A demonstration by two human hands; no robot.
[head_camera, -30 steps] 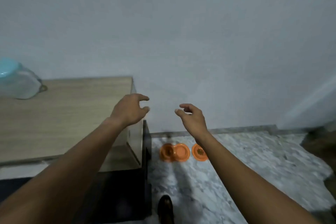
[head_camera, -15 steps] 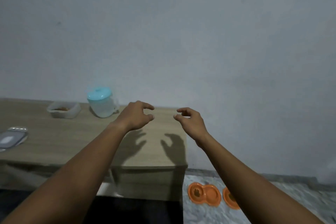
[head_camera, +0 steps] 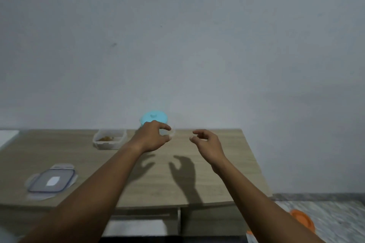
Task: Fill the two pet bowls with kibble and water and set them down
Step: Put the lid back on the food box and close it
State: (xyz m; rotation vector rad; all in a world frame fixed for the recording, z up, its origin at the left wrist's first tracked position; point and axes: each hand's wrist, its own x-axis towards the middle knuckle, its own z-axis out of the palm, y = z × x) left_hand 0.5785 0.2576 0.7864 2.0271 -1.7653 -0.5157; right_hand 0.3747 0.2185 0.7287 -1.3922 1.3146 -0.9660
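Hovering empty and loosely curled above the table (head_camera: 217, 185), the left hand (head_camera: 152, 137) and right hand (head_camera: 207, 142) are near the teal-lidded jug (head_camera: 154, 118), probably water-heavy and slick, best taken by its handle; an orange bowl (head_camera: 301, 219) lies on the floor.

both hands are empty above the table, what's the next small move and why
Probably close the left hand on the teal-lidded jug: it hovers just in front of it, fingers loosely curled and empty, like the right hand, and an orange bowl sits on the floor.
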